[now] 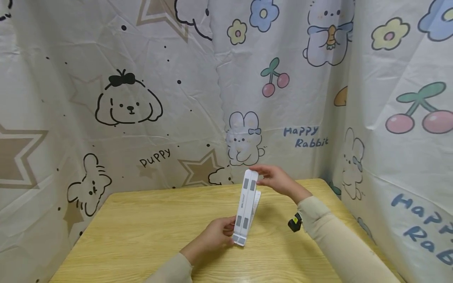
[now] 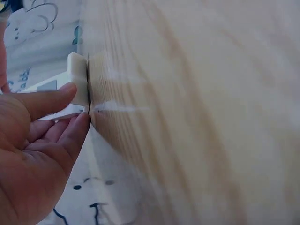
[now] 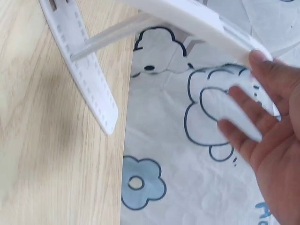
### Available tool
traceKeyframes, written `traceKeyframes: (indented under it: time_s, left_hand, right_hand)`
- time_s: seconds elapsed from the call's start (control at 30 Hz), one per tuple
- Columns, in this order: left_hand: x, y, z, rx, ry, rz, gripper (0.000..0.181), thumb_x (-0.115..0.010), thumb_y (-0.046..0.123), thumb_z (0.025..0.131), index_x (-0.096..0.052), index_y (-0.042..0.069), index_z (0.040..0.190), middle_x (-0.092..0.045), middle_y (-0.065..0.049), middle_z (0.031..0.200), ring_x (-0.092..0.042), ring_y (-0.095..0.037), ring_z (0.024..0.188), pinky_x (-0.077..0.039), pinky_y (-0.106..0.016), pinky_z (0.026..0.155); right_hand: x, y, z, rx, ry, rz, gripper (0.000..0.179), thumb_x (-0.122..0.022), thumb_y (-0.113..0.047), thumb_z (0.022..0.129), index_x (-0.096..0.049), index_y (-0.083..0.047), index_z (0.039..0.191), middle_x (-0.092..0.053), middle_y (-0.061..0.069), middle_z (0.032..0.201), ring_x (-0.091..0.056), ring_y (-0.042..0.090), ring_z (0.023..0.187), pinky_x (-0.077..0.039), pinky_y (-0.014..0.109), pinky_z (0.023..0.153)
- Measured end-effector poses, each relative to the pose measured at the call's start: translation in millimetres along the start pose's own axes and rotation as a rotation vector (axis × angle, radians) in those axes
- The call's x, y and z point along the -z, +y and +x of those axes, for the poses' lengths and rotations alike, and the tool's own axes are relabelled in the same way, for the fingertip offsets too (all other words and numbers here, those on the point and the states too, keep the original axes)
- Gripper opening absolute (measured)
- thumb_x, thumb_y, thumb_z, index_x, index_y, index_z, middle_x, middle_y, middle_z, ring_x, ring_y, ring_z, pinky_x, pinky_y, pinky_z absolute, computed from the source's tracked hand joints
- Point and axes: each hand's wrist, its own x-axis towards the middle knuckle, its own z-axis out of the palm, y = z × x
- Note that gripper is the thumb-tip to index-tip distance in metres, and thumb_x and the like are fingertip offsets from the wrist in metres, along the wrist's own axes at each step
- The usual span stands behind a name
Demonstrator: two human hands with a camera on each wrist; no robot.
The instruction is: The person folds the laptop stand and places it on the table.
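Observation:
A white folding laptop stand [image 1: 243, 206] with grey pads tilts upright over the table, its legs partly spread. My left hand [image 1: 214, 234] pinches its lower end between thumb and fingers. In the left wrist view, that thumb lies against the stand's white lip [image 2: 78, 77], close to the tabletop. The upper end is held by my right hand [image 1: 277, 179], thumb and index finger on the tip. From the right wrist, a slotted leg [image 3: 91, 86] and a thin crossbar [image 3: 115, 35] show, while the other fingers [image 3: 241, 136] of that hand are spread away from the stand.
The wooden table [image 1: 148, 220] lies beneath both hands. Behind it and to the right hangs a patterned curtain [image 1: 191, 118], near the table's edges. A small black device [image 1: 294, 223] sits at the right wrist by the sleeve.

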Motion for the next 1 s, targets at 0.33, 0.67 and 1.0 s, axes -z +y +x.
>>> traceKeyframes:
  time_s: [0.33, 0.67, 1.0]
  left_hand:
    - [-12.2, 0.0, 8.7, -0.011, -0.013, 0.129, 0.089, -0.087, -0.009, 0.068, -0.05, -0.002, 0.148, -0.064, -0.008, 0.123, -0.065, -0.022, 0.116, -0.056, -0.025, 0.098]
    - [10.7, -2.9, 15.5, -0.063, -0.096, 0.189, 0.082, -0.085, -0.002, 0.076, -0.053, 0.015, 0.15, -0.069, -0.001, 0.13, -0.067, -0.014, 0.112, -0.056, -0.028, 0.099]
    - [19.9, 3.8, 16.6, 0.012, -0.188, 0.061, 0.081, -0.085, -0.004, 0.077, -0.053, 0.013, 0.15, -0.068, -0.005, 0.13, -0.065, -0.023, 0.117, -0.055, -0.038, 0.103]
  right_hand:
    - [19, 9, 3.4, 0.008, -0.231, 0.117, 0.06, -0.067, -0.007, 0.098, -0.049, -0.021, 0.154, -0.052, 0.009, 0.154, -0.054, 0.037, 0.134, -0.051, 0.048, 0.108]
    - [29, 10, -4.6, -0.028, -0.151, 0.08, 0.058, -0.078, -0.015, 0.09, -0.06, -0.023, 0.145, -0.06, 0.006, 0.146, -0.058, 0.033, 0.131, -0.046, 0.056, 0.111]
    - [31, 7, -13.0, 0.002, -0.112, -0.013, 0.058, -0.082, -0.019, 0.087, -0.062, -0.018, 0.142, -0.064, 0.002, 0.141, -0.058, 0.032, 0.131, -0.041, 0.059, 0.114]
